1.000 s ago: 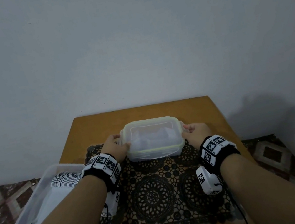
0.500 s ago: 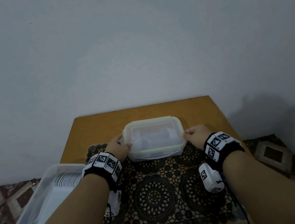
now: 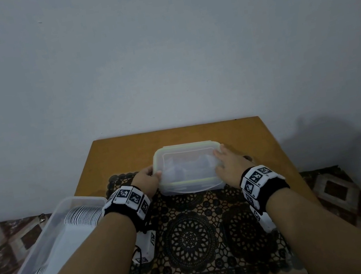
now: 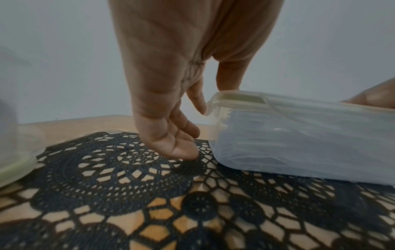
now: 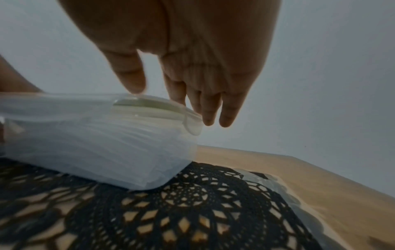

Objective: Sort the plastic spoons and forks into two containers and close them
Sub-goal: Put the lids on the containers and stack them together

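A clear lidded container with white plastic cutlery inside stands on the far part of the lace mat. My left hand is at its left end. The thumb lies on the lid corner and the index fingertip touches the side flap; the other fingers hang loose above the mat. My right hand lies flat on the right end of the lid, thumb on top, straight fingers over the right flap. A second container, lidless, sits at the left with a row of white spoons.
The wooden table stands against a plain wall, its far edge just beyond the lidded container. The lidless container overhangs the table's left edge. Patterned floor shows on both sides. Cables run from the wrist cameras along the near mat.
My right hand has moved from the container's right end up onto the lid, fingers now spread flat. The left hand and the container have stayed where they were.
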`<state>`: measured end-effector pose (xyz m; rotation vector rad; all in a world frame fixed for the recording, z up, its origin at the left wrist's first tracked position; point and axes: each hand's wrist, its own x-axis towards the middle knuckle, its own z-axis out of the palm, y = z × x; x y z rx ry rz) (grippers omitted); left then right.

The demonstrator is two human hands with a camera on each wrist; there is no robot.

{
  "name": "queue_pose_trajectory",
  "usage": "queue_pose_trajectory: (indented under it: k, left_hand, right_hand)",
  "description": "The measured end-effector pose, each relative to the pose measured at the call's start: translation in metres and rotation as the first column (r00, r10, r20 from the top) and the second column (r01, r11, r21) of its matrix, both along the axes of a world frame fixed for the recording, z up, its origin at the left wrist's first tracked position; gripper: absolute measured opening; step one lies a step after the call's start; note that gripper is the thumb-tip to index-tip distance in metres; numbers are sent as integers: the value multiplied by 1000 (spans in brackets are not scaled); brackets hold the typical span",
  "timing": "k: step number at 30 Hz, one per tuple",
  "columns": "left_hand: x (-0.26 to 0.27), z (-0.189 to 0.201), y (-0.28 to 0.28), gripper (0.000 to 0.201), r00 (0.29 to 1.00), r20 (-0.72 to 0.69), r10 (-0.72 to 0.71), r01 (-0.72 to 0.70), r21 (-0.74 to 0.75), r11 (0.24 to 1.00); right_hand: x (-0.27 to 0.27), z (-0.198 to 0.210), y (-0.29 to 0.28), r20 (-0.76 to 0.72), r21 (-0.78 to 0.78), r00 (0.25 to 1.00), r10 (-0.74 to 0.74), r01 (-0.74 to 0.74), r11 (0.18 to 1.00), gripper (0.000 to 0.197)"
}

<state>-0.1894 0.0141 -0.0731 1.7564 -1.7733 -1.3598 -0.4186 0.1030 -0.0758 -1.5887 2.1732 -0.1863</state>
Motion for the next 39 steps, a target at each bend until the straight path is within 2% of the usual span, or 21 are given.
queue_pose_trajectory:
  k: [3, 5, 9, 14, 19, 20, 22, 24, 27, 32, 34, 39]
  left_hand:
    - [0, -1, 0, 45, 1000, 15, -13, 13, -3, 1000]
    - [0, -1, -1, 45, 1000, 13, -15, 15, 5, 1000]
    - [-1, -1, -1, 47, 999, 31, -25, 25, 6, 1000]
    - [0, -4, -2, 47, 998, 48, -32, 32, -10, 999]
    - [1, -5, 0, 50, 998, 42, -36, 36, 3, 999]
    - [1, -5, 0, 50, 999, 36, -40, 40, 6, 999]
    - [1, -7, 0, 50, 999, 21, -45, 45, 7, 999]
    - [1, -7, 0, 50, 999, 11, -49, 49, 4, 999]
    - [2, -8, 0, 50, 998, 10, -66, 66, -2, 998]
    - [1, -10, -3, 49, 995, 20, -99, 99, -7, 995]
    - [1, -11, -4, 49, 994, 22, -105, 105, -3, 994]
    - [1, -15, -6, 50, 994, 25, -103, 103, -14, 995]
  right_hand:
    - [5, -6, 6, -76, 18, 997, 18, -17, 1000, 116]
    - [11, -12, 6, -146, -8, 988, 46, -47, 999, 134]
    - [14, -21, 4, -217, -75, 976, 14, -31, 997, 128]
    - [17, -22, 3, -268, -78, 963, 13, -35, 996, 122]
    - [9, -2, -7, -396, -60, 915, 76, -108, 992, 124]
    - [5, 4, -14, -375, -51, 923, 85, -112, 992, 123]
    - [-4, 14, -30, -235, -37, 968, 89, -101, 994, 120]
    - [-12, 19, -45, -125, 36, 984, 125, -121, 992, 130]
    - [-20, 20, -64, -70, 182, 982, 178, -163, 970, 138]
    - [-28, 13, -78, 212, 214, 966, 145, -191, 958, 110]
    - [-28, 13, -83, 238, 229, 962, 132, -188, 955, 102]
    - [-28, 17, -96, 227, 268, 963, 145, -205, 941, 118]
